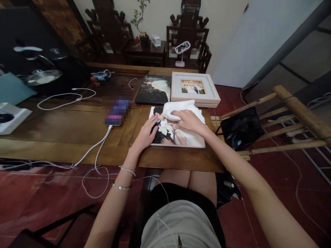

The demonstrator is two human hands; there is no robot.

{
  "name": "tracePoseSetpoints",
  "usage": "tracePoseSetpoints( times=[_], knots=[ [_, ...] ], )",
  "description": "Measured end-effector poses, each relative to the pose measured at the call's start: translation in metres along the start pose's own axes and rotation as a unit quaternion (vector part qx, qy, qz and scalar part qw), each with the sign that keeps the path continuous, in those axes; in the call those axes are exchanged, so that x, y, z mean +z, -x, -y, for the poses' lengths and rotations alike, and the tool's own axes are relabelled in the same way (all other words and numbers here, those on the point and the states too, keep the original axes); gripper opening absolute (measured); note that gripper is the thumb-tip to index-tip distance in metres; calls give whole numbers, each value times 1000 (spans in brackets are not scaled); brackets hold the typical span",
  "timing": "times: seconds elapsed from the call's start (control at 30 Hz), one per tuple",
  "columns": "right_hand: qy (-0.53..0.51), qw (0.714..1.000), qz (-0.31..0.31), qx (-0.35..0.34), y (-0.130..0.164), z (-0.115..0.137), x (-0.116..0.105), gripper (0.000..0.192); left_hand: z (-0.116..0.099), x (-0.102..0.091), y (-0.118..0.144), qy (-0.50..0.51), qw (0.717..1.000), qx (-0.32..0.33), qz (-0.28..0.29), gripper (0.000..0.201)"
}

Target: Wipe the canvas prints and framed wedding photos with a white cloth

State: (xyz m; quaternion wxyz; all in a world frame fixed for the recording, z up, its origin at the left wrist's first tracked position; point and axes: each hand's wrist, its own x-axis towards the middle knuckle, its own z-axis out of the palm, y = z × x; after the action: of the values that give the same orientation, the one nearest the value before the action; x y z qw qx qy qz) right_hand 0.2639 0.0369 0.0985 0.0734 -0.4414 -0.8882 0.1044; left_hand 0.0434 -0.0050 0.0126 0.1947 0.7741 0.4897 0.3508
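Note:
A photo panel or album (192,139) with a picture of people in white and black lies flat near the table's front edge. Flat along its left edge rests my left hand (146,133), fingers stretched out, steadying nothing else. My right hand (190,121) presses a folded white cloth (178,106) onto the upper part of the picture, with its fingers closed over the cloth. The cloth hides the panel's upper right part.
Behind lie a dark photo panel (147,91) and a white-framed photo (214,94). A phone (116,112) with a white charging cable (102,140) sits at left. Right of the table, a black bag (240,129) rests on a bamboo chair (292,98).

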Motion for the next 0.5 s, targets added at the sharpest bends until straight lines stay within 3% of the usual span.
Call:
tracePoseSetpoints(
  times=[0.1,0.2,0.37,0.5],
  knots=[
    [14,1000,-19,13,-8,0,7,36,0,0,0,0,1000,3,-1,47],
    [32,999,-9,13,8,12,17,48,2,1,0,0,1000,1,-1,47],
    [7,999,26,-38,78,50,33,65,5,2,0,-12,1000,4,-6,47],
    [-55,993,59,-83,127,61,24,71,3,2,0,-12,1000,4,-7,47]
  ],
)
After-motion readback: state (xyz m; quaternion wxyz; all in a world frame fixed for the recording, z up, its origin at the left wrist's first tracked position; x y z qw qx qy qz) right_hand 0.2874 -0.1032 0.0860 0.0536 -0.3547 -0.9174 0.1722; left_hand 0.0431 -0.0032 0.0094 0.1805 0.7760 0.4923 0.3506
